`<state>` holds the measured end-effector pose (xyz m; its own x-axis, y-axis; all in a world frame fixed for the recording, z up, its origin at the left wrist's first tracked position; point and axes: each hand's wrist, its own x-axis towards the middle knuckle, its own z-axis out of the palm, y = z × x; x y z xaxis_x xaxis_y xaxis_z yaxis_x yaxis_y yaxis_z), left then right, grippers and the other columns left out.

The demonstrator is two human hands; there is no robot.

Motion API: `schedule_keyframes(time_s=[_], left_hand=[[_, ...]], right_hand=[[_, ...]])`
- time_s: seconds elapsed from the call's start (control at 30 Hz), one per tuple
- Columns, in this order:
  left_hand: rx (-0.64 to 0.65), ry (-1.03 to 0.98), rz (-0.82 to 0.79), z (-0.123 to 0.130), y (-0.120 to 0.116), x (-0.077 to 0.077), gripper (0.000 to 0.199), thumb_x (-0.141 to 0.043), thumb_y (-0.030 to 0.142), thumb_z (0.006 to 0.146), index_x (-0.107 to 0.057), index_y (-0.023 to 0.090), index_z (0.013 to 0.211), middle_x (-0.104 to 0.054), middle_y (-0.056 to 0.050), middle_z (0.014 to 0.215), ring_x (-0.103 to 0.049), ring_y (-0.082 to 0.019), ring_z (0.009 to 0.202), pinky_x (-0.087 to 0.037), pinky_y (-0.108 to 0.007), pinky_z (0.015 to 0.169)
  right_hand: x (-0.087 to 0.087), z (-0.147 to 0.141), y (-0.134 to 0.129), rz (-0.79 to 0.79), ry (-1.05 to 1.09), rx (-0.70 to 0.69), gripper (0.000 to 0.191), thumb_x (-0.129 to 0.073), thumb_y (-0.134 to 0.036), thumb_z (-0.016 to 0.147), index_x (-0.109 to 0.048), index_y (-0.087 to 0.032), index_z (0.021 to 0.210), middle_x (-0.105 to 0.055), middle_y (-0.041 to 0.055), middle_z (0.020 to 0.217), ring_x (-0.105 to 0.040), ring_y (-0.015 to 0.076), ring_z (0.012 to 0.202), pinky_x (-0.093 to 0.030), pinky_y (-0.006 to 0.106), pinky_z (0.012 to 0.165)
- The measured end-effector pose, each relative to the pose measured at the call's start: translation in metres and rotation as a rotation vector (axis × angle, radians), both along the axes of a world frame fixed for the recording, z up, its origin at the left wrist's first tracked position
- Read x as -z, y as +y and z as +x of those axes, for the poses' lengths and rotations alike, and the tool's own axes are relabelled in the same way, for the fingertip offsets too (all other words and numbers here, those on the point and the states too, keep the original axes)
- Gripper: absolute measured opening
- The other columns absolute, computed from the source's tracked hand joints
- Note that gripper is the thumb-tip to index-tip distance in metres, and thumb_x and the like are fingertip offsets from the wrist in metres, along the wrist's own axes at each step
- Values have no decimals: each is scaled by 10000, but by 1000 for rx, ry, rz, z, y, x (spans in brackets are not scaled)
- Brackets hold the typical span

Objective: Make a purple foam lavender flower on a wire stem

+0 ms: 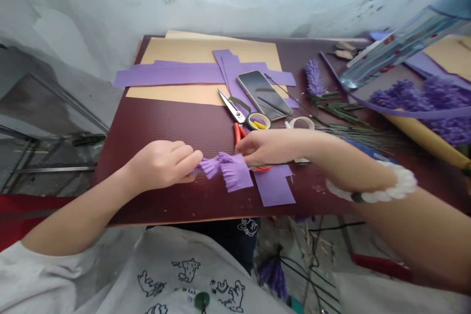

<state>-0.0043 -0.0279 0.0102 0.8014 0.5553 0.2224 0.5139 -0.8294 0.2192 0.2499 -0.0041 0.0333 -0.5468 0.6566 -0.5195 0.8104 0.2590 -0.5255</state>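
My left hand (165, 164) is closed, its fingers pinching the left end of a fringed purple paper strip (237, 174). The cut fringe is bunched and twisted near those fingers, while the right part of the strip hangs flat. At the strip's upper right edge my right hand (268, 148) is closed, thumb and fingers pinched on it. A thin dark wire stem (279, 163) runs rightward from the strip beneath this hand. Orange-handled scissors (241, 132) lie partly hidden behind the right hand. A flat purple paper piece (275, 186) rests on the table below it.
Purple strips (176, 73) cross tan sheets (154, 93) at the back. Nearby lie a phone (263, 93), silver scissors (231, 107) and tape rolls (301, 123). Finished purple flowers (441, 103), wire stems (342, 110) and a clear bottle (401, 49) occupy the right side.
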Motion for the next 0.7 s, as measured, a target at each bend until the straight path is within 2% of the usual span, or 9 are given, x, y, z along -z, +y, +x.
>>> schedule_keyframes(time_s=[0.1, 0.17, 0.23, 0.37, 0.4, 0.47, 0.53, 0.6, 0.7], left_hand=[[-69, 4, 9, -4, 4, -2, 197, -541, 395, 839, -604, 215, 789, -558, -41, 676, -498, -163, 626, -377, -268, 578], [-96, -17, 46, -6, 5, -2, 191, -531, 380, 843, -607, 214, 790, -562, -43, 682, -501, -158, 628, -372, -261, 571], [-105, -38, 75, -7, 7, 0, 188, -515, 367, 846, -611, 211, 806, -568, -40, 684, -508, -151, 629, -371, -250, 568], [-122, -49, 62, -8, 10, 6, 208, -475, 345, 853, -620, 195, 856, -601, -35, 687, -538, -144, 644, -385, -234, 587], [-124, -59, 34, -7, 11, 7, 216, -468, 339, 856, -621, 187, 854, -613, -37, 697, -548, -144, 649, -388, -233, 593], [-130, -68, -54, -5, 12, 7, 218, -472, 330, 850, -616, 172, 805, -622, -37, 700, -553, -141, 634, -384, -232, 589], [-165, -46, -167, -3, 12, 4, 214, -489, 316, 831, -581, 166, 710, -579, -13, 635, -511, -122, 567, -350, -227, 552], [-197, -11, -328, -3, 12, -1, 226, -500, 299, 817, -534, 165, 638, -500, 20, 562, -437, -92, 506, -300, -218, 514], [-207, -31, -730, -6, 14, -8, 256, -502, 318, 828, -538, 155, 634, -459, 33, 534, -387, -70, 478, -272, -198, 472]], right_hand=[[-3, 7, -2, -84, 78, 111, 340, -438, -286, 869, -570, -210, 565, -591, 6, 500, -491, 116, 397, -375, 253, 396], [-6, 13, -1, -211, 141, 199, 482, -279, -305, 942, -557, -210, 560, -605, 39, 511, -481, 125, 385, -376, 272, 392], [-8, 23, 4, -290, 186, 214, 632, -111, -338, 980, -571, -205, 567, -626, 73, 532, -496, 139, 393, -395, 292, 401], [-10, 56, 20, -145, 186, 267, 734, -73, -523, 969, -597, -198, 571, -655, 106, 570, -569, 167, 458, -448, 315, 430], [-12, 63, 21, -70, 217, 288, 720, -113, -553, 965, -626, -194, 610, -665, 109, 586, -584, 173, 476, -455, 319, 433], [-20, 71, 18, 219, 278, 260, 557, -339, -576, 941, -668, -192, 709, -684, 91, 612, -588, 155, 492, -449, 301, 443], [-31, 66, 7, 553, 282, 190, 426, -446, -523, 929, -658, -208, 735, -669, 55, 608, -569, 128, 494, -417, 283, 446], [-39, 47, -11, 839, 245, 111, 274, -525, -443, 906, -647, -227, 788, -656, 29, 632, -582, 135, 548, -404, 285, 479], [-40, 10, -38, 1027, 225, -96, 124, -558, -324, 870, -616, -215, 854, -682, 53, 822, -626, 192, 767, -468, 337, 664]])
